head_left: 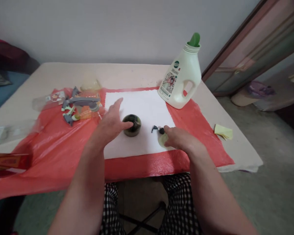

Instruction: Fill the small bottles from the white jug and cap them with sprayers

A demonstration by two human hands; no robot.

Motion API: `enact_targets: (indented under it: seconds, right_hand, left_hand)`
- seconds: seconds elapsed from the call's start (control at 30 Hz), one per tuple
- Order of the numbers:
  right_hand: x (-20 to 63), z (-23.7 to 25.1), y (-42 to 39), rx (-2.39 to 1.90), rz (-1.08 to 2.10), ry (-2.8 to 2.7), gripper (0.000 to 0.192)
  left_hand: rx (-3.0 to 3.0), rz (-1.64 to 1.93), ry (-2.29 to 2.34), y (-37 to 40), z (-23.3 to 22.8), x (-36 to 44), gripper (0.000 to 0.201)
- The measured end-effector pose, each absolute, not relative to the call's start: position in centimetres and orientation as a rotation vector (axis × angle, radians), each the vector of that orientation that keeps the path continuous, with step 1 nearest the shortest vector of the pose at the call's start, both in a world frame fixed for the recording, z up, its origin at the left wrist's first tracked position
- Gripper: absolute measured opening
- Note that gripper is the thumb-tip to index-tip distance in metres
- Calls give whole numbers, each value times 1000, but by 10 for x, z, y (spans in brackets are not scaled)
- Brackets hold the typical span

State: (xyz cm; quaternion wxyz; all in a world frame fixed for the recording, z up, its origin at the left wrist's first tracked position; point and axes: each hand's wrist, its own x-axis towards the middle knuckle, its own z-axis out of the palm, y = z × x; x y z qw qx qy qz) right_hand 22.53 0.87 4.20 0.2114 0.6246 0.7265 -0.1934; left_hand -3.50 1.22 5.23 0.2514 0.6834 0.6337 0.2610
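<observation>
The left hand [110,122] is spread, its thumb over a dark round bowl [135,131] on the white sheet [142,104]. Near the sheet's front right corner, the right hand [178,138] has its fingers at a black pump [161,130]; I cannot tell whether they pinch it. A detergent bottle [180,83] stands at the sheet's back right corner. Folded yellow paper [223,131] lies by the table's [137,68] right edge.

1. Two hands: left hand [111,121], right hand [178,138].
2. One dark bowl [134,133].
3. One jug [182,76], toward the back right corner of the bench [129,73].
4. One white sheet [142,101].
5. One red sheet [134,166].
6. One yellow piece [223,131], right edge.
7. Scraps [82,101], left side: too tangled to count.
</observation>
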Motion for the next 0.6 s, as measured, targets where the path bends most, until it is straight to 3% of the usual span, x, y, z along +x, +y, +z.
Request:
enact_targets:
  seconds: [0.2, 0.4, 0.5, 0.6]
  right_hand:
    - [237, 51, 16, 1778, -496, 2032, 38]
    - [241, 62, 10, 1867, -449, 2122, 33]
    - [242, 63, 10, 1962, -433, 2214, 38]
    - [247, 54, 20, 2150, -217, 2218, 47]
  left_hand:
    - [1933, 412, 1722, 5, 50, -37, 85]
    - [1984, 347, 1745, 1, 52, -42, 77]
    - [1987, 348, 1734, -1, 51, -44, 72]
    - [1962, 354, 1738, -1, 49, -43, 69]
